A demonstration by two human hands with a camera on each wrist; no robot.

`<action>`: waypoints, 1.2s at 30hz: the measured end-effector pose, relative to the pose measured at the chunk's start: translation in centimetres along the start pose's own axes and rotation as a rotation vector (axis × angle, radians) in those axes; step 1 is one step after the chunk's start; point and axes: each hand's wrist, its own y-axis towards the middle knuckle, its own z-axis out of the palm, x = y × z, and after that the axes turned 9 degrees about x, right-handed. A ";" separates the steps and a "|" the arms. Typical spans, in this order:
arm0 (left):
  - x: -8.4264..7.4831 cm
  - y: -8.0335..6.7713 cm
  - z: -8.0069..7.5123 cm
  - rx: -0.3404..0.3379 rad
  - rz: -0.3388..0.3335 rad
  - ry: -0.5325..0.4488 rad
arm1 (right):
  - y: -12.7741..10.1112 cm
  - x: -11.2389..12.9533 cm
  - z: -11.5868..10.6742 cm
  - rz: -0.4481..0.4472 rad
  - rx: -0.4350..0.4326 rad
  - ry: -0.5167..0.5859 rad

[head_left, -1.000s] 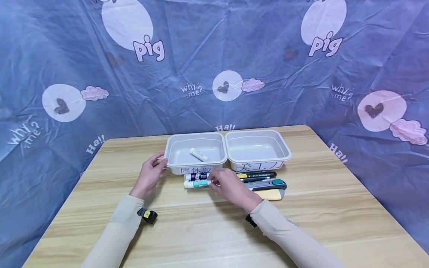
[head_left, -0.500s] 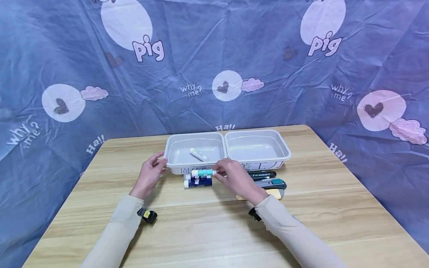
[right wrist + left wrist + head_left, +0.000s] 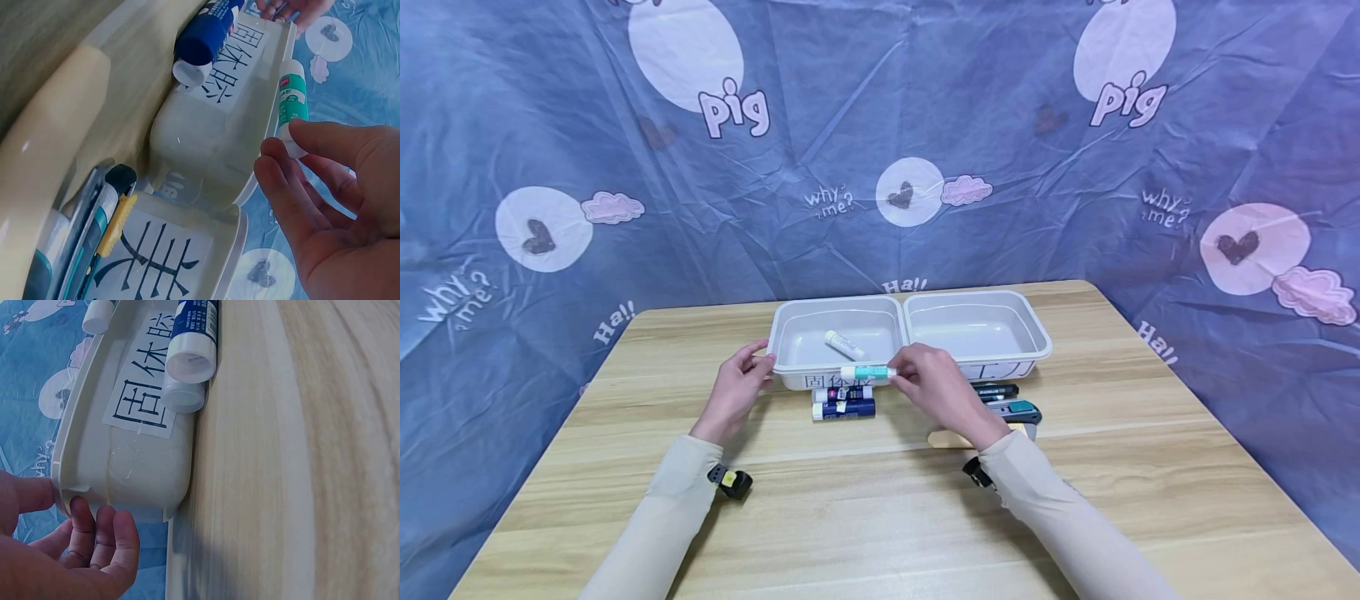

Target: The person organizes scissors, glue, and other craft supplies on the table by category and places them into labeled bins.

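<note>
"While the right hand [image 3: 940, 387] has the green-labelled glue stick [image 3: 868, 372] pinched by one end, where do you place us?"

"Mid-carry, I'd judge. From out here I see the stick nearly level at the near rim of the left tub [image 3: 786, 367]; I can't tell whether it touches. The left hand [image 3: 739, 392] pinches that tub's left rim."

"And the next move?"

"I think it calls for bringing the stick over the rim, beside the white glue stick [image 3: 845, 345] inside, then loosening the fingers. Two blue glue sticks [image 3: 844, 409] lie just on that tub's near side, the utility knives [image 3: 1021, 408] on the near side of the right tub [image 3: 973, 335]."

"Any writing?"

"The left label [image 3: 134, 400] reads 固体胶, solid glue; the right label [image 3: 156, 256], 美工刀, utility knife, pieced from two views. The backdrop [image 3: 820, 100] says 'pig', 'why me?' and 'Ha!!'. I can't read the held stick's brand."
</note>
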 end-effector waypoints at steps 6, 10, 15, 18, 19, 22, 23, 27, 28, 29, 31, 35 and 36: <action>0.0 0.0 -0.1 0.001 -0.007 -0.003 | 0.0 -0.2 -0.4 0.009 -0.023 0.012; 0.0 0.1 -0.1 0.001 -0.016 0.001 | 0.0 -0.4 -0.5 0.001 -0.048 0.017; -0.1 0.0 -0.1 -0.003 -0.022 -0.005 | 0.1 -0.4 -0.6 0.019 -0.059 0.033; -0.1 0.1 -0.1 -0.001 -0.021 -0.004 | 0.1 -0.4 -0.7 0.032 -0.067 0.032; -0.1 0.1 -0.1 0.000 -0.021 -0.004 | 0.1 -0.4 -0.7 0.035 -0.071 0.030; 0.0 0.0 -0.1 0.003 -0.021 -0.004 | 0.1 -0.5 -0.7 0.043 -0.077 0.026; 0.0 0.0 0.0 0.004 -0.021 -0.004 | 0.1 -0.6 -0.7 0.046 -0.077 0.027; -0.1 -0.1 0.1 0.005 -0.018 -0.008 | 0.1 -0.8 -0.6 0.057 -0.082 0.031; -0.1 -0.1 0.1 0.007 -0.018 -0.007 | 0.1 -0.8 -0.6 0.061 -0.084 0.031; -0.2 -0.1 0.1 0.007 -0.018 -0.007 | 0.1 -0.9 -0.6 0.067 -0.087 0.030; -0.2 -0.1 0.1 0.008 -0.018 -0.004 | 0.1 -0.9 -0.6 0.078 -0.091 0.027; -0.2 -0.1 0.0 0.007 -0.019 0.004 | 0.2 -0.9 -0.6 0.088 -0.090 0.029; -0.2 -0.1 0.0 0.007 -0.018 0.006 | 0.2 -0.9 -0.6 0.087 -0.090 0.030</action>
